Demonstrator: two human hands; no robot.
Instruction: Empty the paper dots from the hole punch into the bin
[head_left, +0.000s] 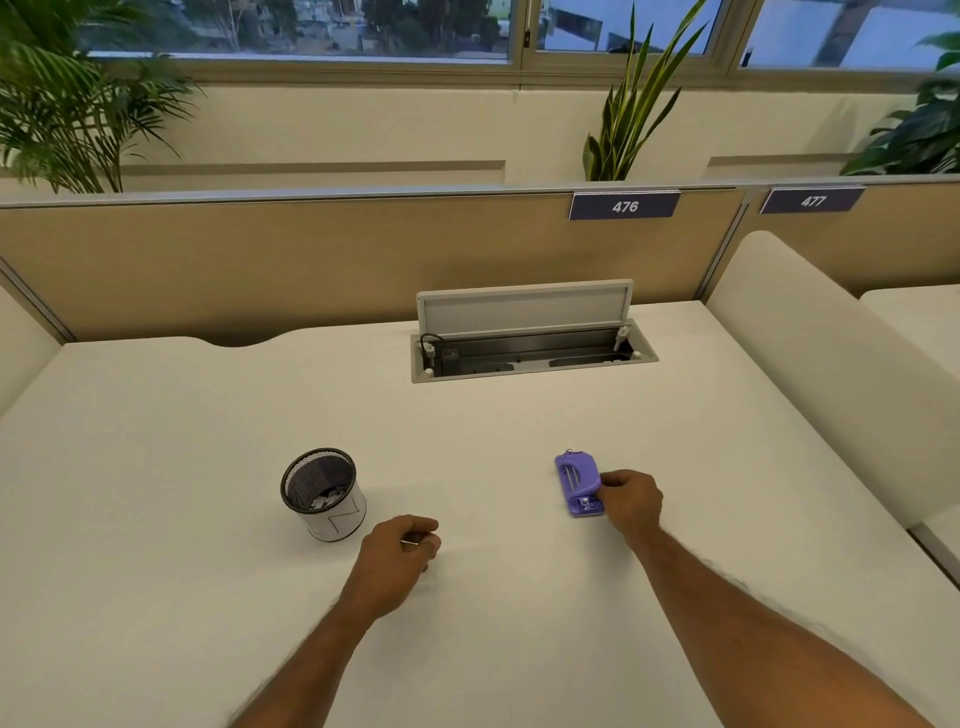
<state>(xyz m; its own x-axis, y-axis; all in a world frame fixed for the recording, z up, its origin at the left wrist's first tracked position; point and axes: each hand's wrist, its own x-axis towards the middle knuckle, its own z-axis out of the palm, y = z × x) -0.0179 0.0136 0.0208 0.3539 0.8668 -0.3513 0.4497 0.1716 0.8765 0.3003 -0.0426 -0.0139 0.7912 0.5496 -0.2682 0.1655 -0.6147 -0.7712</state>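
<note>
Purple hole punch lies flat on the white desk, right of centre, long axis running front-to-back. Right hand is at its right side, fingers curled w/ thumb and fingertips touching the punch's edge approx. mid-length; a light pinch on that side, punch resting on the desk, not lifted. Left hand sits on the desk nearer the person, loosely curled into a half-fist; looks like nothing is in it, though the palm is hidden so can't tell for sure. Bin, a small round black mesh cup w/ white paper wrapped round its lower part, stands upright just left of and beyond the left hand, well apart from the punch. White paper dots already lie in its bottom. At the desk's back edge a cable tray has its lid propped open.
</note>
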